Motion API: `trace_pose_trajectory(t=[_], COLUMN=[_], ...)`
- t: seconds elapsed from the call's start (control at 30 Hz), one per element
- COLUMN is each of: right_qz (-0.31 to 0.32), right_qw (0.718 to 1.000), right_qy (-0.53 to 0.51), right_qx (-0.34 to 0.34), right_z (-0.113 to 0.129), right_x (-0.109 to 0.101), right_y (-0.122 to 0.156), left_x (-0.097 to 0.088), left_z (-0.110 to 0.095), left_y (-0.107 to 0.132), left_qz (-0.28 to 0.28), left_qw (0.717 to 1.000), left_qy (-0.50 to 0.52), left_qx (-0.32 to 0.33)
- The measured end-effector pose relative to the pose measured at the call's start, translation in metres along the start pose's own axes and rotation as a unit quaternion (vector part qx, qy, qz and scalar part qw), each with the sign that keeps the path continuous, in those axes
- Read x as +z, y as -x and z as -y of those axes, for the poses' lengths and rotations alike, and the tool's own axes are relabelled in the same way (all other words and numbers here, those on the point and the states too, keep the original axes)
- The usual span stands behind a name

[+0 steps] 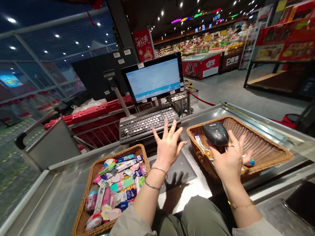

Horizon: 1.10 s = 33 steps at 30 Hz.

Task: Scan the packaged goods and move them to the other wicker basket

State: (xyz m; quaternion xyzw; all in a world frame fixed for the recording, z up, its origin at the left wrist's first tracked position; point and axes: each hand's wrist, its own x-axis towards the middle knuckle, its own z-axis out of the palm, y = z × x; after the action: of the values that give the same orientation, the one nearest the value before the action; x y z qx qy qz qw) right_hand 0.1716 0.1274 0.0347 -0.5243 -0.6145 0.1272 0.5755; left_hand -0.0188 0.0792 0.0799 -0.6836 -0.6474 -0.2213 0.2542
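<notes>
My left hand [168, 146] reaches forward with its fingers spread, nearest to the front edge of the black keyboard [146, 123]; nothing is in it. In my right hand [228, 160] is a black barcode scanner [216, 134], gripped by its handle, which my palm and fingers mostly hide. That hand is over the right wicker basket [263, 145], where a few small packets [199, 143] lie along the left side. To the left of my left arm, another wicker basket [74, 233] is filled with many small colourful packaged items [120, 183].
A lit monitor [154, 78] stands behind the keyboard, with a second dark screen [97, 75] beside it. A grey mat [180, 168] lies between the baskets on the metal counter [49, 207]. A black flat object [314, 205] rests at the right. Shopping carts [102, 128] stand beyond.
</notes>
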Motion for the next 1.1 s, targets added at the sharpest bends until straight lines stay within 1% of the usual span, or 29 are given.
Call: trace_pose_trajectory(t=[0.17,0.47,0.7,0.9,1.1], right_qz=[0.043,0.109,0.168,0.227,0.277], right_qw=[0.999,0.990,0.977,0.961,0.944], right_qy=[-0.011,-0.011,-0.020,-0.031,-0.023], right_qx=[-0.023,-0.091,-0.131,-0.156,-0.180], right_z=[0.014,0.038,0.048,0.051,0.058], right_x=[0.009,0.024,0.034,0.045,0.054], right_y=[0.010,0.028,0.041,0.055,0.068], left_x=[-0.013,-0.040,-0.059,-0.075,-0.081], left_z=[0.021,0.058,0.082,0.098,0.106], left_y=[0.028,0.074,0.110,0.143,0.161], left_qz=[-0.001,0.027,0.054,0.088,0.116], left_qw=[0.999,0.994,0.986,0.974,0.969], left_qy=[0.001,-0.040,-0.065,-0.096,-0.112], left_qx=[-0.044,-0.099,-0.141,-0.183,-0.188])
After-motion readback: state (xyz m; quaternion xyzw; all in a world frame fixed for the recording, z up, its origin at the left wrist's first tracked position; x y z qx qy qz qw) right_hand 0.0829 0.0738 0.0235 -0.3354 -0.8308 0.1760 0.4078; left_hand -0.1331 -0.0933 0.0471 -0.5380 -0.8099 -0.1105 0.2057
